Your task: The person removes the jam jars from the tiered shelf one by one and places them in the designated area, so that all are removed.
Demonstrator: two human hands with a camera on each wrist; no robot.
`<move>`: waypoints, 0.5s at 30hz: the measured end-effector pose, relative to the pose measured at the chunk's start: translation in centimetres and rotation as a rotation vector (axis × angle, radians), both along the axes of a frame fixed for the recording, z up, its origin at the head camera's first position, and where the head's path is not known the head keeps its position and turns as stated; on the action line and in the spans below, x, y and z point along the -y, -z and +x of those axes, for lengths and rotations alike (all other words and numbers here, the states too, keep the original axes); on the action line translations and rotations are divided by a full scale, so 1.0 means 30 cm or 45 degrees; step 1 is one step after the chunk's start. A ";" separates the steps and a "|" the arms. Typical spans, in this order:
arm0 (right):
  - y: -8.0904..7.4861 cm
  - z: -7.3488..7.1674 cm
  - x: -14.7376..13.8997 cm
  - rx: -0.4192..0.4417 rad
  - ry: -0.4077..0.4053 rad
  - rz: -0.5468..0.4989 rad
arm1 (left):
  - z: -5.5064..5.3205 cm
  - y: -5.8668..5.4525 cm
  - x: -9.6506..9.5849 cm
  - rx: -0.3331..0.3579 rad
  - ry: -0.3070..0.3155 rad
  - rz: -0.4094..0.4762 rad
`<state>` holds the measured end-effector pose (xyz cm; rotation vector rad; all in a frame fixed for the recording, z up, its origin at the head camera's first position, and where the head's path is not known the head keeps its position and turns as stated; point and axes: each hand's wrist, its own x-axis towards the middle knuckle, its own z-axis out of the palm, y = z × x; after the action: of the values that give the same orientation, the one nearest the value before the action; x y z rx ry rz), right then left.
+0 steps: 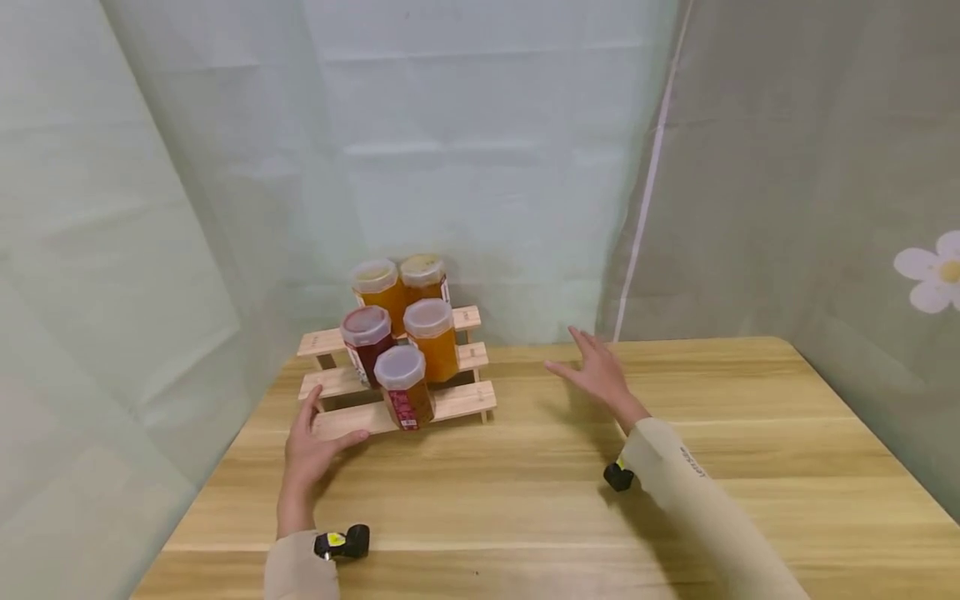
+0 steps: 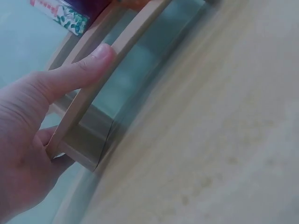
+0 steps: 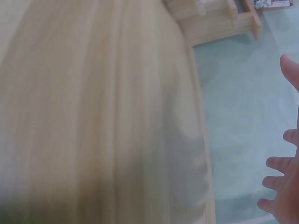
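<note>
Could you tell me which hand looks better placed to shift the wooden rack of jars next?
Probably the left hand: it already grips the bottom slat of the rack, thumb on top. The right hand hovers open above the table, clear of the rack.

jar labels (image 1: 402, 408) too small, table (image 3: 93, 116) blurred

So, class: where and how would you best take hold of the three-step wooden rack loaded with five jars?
Probably at both ends of the lowest slat of the three-step wooden rack, one hand from each side, kept level: the five lidded jars stand loose on its steps. The left hand already grips the left end; the right hand hovers open, apart.
</note>
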<state>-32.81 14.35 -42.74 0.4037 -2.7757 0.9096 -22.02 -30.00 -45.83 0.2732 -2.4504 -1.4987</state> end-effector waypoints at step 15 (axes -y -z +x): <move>-0.116 -0.073 0.232 0.259 -0.141 -0.520 | 0.005 0.033 0.037 -0.095 -0.069 0.171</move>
<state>-34.99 7.38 -39.25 0.4171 -2.6578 1.5841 -21.88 -31.11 -46.83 0.3013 -2.2708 -1.6227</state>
